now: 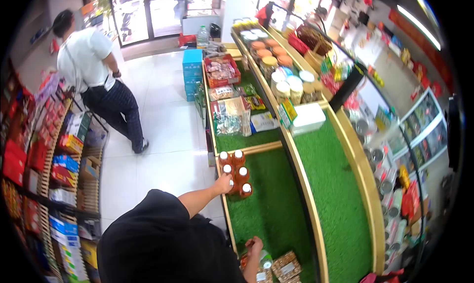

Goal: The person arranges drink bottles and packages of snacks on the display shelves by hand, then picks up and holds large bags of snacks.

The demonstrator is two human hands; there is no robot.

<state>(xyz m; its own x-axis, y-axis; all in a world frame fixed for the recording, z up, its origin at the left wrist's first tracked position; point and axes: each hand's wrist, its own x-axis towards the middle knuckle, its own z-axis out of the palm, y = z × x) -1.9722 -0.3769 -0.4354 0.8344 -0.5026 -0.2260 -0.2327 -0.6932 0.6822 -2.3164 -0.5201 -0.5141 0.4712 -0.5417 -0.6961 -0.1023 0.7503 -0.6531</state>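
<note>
Several bottles of amber-red liquid with white caps [242,172] stand in two rows on the green turf-lined shelf [276,199]. My left hand [223,184] reaches across the shelf's wooden front edge, its fingers closed around one of the bottles in the row nearer me. Lower down, my right hand [254,245] hovers over the near part of the shelf, fingers loosely curled and apart, with nothing visible in them. Close beside it are a clear container with a white lid [267,264] and packs of brown nuts or grains [286,266], partly cut off by the frame.
Bagged snacks [229,117] fill the shelf's far section. Jars [284,83] and a white box [308,119] stand on the upper tier. A person in a white shirt [89,56] is in the aisle at left, near a rack of boxed goods [64,184]. Blue boxes [192,68] are stacked beyond the shelf.
</note>
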